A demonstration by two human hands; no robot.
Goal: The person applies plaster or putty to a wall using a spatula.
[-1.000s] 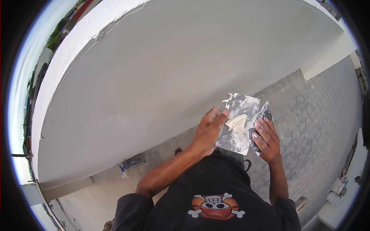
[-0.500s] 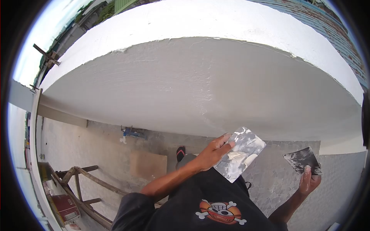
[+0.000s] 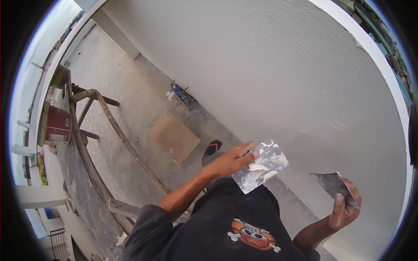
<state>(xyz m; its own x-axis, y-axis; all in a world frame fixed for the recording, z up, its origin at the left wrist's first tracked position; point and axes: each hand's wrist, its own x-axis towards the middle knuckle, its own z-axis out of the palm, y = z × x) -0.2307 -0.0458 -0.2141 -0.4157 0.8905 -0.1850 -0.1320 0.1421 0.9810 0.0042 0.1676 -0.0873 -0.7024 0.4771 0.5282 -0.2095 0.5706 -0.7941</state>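
My left hand (image 3: 235,160) grips the edge of a flat metal putty plate (image 3: 263,167) that is smeared with white and grey putty. A thicker cream-coloured lump lies near the middle of the plate. Off to the right, my right hand (image 3: 347,206) is closed on a thin dark scraper blade (image 3: 329,182), thumb on its near face and fingers behind. The blade is apart from both the plate and the wall. Before me stands a grey-white plastered wall (image 3: 261,74), with rough ridges near its top and small raised marks at the right.
A rough wooden trestle (image 3: 126,143) stands on the left, with a red-labelled bucket (image 3: 56,125) beside it. A brown board (image 3: 174,137) and a blue tool (image 3: 183,95) lie on the stone-patterned floor (image 3: 113,56). A sandalled foot (image 3: 211,150) shows below.
My view has turned left, bringing the trestle and bucket further into sight. The right hand has tilted its blade, showing less smeared putty. Both hands keep their holds.
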